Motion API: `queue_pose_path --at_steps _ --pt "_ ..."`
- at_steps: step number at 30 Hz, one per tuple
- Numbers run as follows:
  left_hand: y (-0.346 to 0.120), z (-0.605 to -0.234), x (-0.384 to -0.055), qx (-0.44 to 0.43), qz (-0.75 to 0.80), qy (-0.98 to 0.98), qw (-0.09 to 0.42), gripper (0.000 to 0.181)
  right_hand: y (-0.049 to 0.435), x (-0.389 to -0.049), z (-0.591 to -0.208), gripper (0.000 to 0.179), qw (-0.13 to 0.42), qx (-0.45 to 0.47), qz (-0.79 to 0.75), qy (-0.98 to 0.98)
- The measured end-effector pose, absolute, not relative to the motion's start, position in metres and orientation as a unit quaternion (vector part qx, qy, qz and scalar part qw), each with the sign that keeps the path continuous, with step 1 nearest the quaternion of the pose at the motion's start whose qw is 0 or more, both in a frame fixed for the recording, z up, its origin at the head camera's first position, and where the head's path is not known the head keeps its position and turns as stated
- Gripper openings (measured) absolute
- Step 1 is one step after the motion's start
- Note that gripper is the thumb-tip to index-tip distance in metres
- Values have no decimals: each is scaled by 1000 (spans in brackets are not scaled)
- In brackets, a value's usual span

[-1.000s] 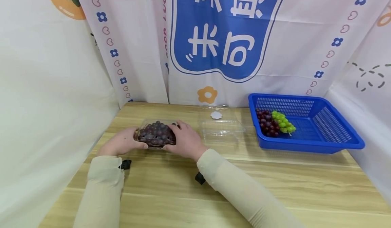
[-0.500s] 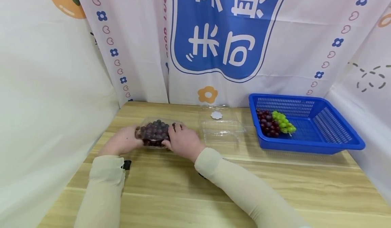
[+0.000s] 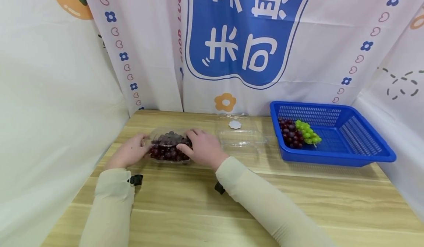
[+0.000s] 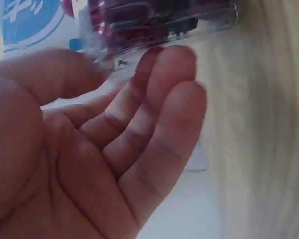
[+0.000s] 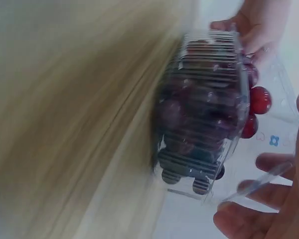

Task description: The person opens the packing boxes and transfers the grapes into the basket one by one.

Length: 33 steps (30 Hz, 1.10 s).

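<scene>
A clear plastic clamshell box (image 3: 170,161) with a bunch of dark red and purple grapes (image 3: 169,153) sits at the table's left side. Its lid (image 3: 165,132) is partly raised over the fruit. My left hand (image 3: 130,152) holds the lid at its left end; in the left wrist view, the thumb and curled fingers (image 4: 177,114) meet at a plastic corner. At the other end my right hand (image 3: 205,149) grips the lid. The right wrist view shows the lid's edge across the right fingers (image 5: 239,219), with grapes bulging above the base's rim.
An opened clear clamshell (image 3: 240,138) with a white label lies right of my right hand. Farther right stands a blue basket (image 3: 334,160) holding dark red grapes (image 3: 290,133) and green grapes (image 3: 308,132). A printed curtain (image 3: 159,55) hangs behind the wooden table (image 3: 185,210).
The lid's front edge has risen off the box, baring the front grapes. Both hands have lifted slightly from the box's sides, and my right thumb now lies higher.
</scene>
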<state>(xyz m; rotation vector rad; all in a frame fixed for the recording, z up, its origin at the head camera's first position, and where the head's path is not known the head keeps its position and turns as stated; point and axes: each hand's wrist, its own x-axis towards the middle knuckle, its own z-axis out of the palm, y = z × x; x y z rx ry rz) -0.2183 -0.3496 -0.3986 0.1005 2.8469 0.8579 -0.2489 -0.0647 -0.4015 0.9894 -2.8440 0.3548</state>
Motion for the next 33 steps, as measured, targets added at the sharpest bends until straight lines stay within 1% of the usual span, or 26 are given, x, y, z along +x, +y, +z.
queue_pose_path --at_steps 5,8,13,17,20,23,28,31,33 --pt "-354 -409 -220 26 378 919 112 49 -62 -249 -398 76 48 306 230 -923" --pt "-355 -412 -221 22 420 899 120 47 -60 -251 -392 73 52 294 308 -903" --pt "-356 -412 -223 29 439 890 121 47 -53 -255 -381 74 60 257 428 -864" --pt "-356 -410 -226 31 447 885 125 47 -51 -255 -376 73 57 250 476 -841" --pt "-356 -409 -228 26 458 879 128 47 -55 -254 -375 71 32 280 450 -847" --pt "-356 -409 -227 16 472 871 134 48 -64 -253 -380 72 -7 313 382 -870" --pt "-356 -412 -226 3 487 863 133 47 -86 -245 -390 81 -57 341 261 -901" --pt "-354 -413 -225 1 495 860 129 47 -100 -241 -395 85 -58 346 179 -919" --pt "-353 -414 -225 -1 501 856 129 47 -109 -237 -396 85 -47 343 126 -930"
